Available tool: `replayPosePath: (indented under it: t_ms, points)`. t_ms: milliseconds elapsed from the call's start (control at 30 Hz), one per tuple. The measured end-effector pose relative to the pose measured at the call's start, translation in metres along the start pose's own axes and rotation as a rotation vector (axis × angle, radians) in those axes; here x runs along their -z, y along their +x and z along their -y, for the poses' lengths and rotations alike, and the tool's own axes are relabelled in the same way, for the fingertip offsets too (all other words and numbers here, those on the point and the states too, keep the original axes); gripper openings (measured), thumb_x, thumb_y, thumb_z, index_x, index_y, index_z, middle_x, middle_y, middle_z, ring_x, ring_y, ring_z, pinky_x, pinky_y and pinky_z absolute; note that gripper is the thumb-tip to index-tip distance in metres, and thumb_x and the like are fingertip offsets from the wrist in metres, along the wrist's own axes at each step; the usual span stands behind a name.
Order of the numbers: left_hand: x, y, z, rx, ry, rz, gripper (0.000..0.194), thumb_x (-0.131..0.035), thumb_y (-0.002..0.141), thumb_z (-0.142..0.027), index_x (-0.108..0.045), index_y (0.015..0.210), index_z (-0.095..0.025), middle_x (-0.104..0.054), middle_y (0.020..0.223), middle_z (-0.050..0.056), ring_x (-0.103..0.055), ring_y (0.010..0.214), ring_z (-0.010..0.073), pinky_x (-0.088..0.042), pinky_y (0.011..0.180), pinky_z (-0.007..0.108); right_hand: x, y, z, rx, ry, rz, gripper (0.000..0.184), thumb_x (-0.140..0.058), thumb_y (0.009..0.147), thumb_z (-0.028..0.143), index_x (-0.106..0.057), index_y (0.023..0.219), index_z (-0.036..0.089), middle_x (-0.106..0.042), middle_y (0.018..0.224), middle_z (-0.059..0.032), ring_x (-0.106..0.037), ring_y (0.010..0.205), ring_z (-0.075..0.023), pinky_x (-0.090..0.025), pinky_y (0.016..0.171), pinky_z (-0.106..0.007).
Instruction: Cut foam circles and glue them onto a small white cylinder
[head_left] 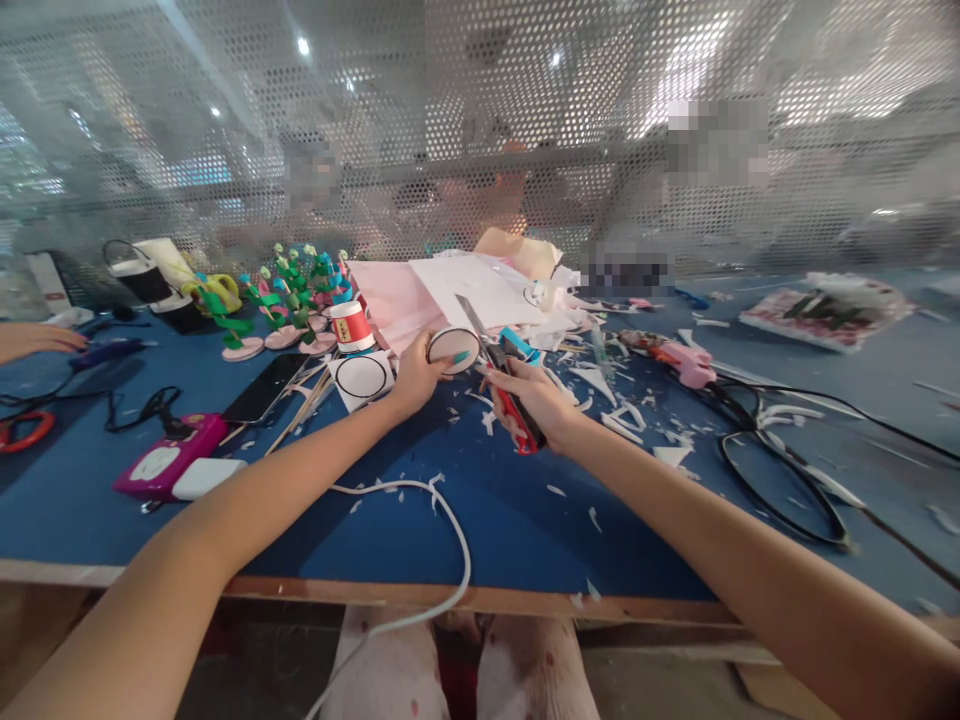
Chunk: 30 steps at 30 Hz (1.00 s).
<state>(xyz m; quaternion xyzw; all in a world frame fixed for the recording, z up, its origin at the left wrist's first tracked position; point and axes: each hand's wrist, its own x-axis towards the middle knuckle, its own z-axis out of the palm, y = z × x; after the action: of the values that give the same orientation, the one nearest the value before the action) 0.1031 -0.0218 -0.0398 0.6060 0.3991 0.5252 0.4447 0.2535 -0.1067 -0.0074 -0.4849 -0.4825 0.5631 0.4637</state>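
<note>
Close to the middle of the table, my left hand [415, 380] pinches a white round disc [448, 346] with a dark outline, the thumb lying across its face. My right hand [541, 402] is wrapped around a red and black utility knife [493, 350]. Its long blade sticks out up and to the left, just beside the disc's right edge; whether they touch I cannot tell. Below a red and white paper cup [351, 327], left of my left hand, lies a white paper square [361, 378] with a black circle drawn on it. A blue object [520, 346] sits just behind the knife.
White paper sheets [457, 290] are piled behind my hands, scraps [622, 415] scattered rightward. Green craft plants [300, 300], a phone [266, 388] and a magenta power block [171, 460] stand left. A pink glue gun [686, 362] lies right. Another person's hand [41, 340] shows far left.
</note>
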Motion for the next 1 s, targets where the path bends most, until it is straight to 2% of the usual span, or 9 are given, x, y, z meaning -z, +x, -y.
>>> replayPosePath:
  t_ms: [133,333,533,867,1000]
  points:
    - [0.0,0.002,0.003,-0.02,-0.017,-0.007,0.016,-0.063,0.069,-0.008,-0.058,0.082,-0.015,-0.064,0.077,0.0,-0.063,0.069,0.0139,-0.057,0.059,0.025,-0.004,-0.005,-0.001,-0.006,-0.053,0.047,0.02,-0.058,0.083,0.031,-0.041,0.077,0.022,-0.049,0.039,0.0088,-0.039,0.025,-0.008,-0.031,0.024,-0.017]
    - [0.0,0.004,0.006,-0.022,-0.045,-0.031,0.017,-0.065,0.066,-0.008,-0.061,0.082,-0.014,-0.065,0.074,0.0,-0.062,0.066,0.013,-0.056,0.059,0.023,-0.005,-0.004,0.0,-0.019,-0.068,0.031,0.019,-0.056,0.086,0.028,-0.04,0.077,0.023,-0.048,0.039,0.009,-0.039,0.025,-0.0084,-0.032,0.025,-0.018]
    - [0.001,0.003,0.005,-0.036,-0.052,0.005,0.016,-0.065,0.066,-0.009,-0.063,0.081,-0.013,-0.066,0.073,0.0,-0.062,0.064,0.0123,-0.053,0.056,0.021,-0.002,-0.003,-0.002,-0.02,-0.071,0.058,0.018,-0.054,0.085,0.029,-0.04,0.077,0.022,-0.048,0.04,0.0081,-0.038,0.025,-0.0086,-0.031,0.024,-0.019]
    - [0.001,0.005,0.008,-0.083,0.014,0.054,0.009,-0.063,0.064,-0.01,-0.056,0.07,-0.015,-0.055,0.059,-0.004,-0.052,0.055,0.0095,-0.048,0.054,0.02,0.001,-0.002,-0.005,0.012,-0.059,0.108,0.02,-0.057,0.083,0.032,-0.04,0.077,0.022,-0.048,0.04,0.0086,-0.038,0.025,-0.0076,-0.032,0.025,-0.018]
    - [0.003,0.005,0.011,-0.155,0.071,0.081,0.008,-0.062,0.064,-0.009,-0.058,0.069,-0.014,-0.053,0.058,-0.005,-0.049,0.055,0.0083,-0.043,0.053,0.018,0.001,-0.002,-0.005,0.016,-0.064,0.11,0.024,-0.061,0.081,0.035,-0.041,0.079,0.022,-0.049,0.041,0.0094,-0.039,0.025,-0.0076,-0.033,0.024,-0.017]
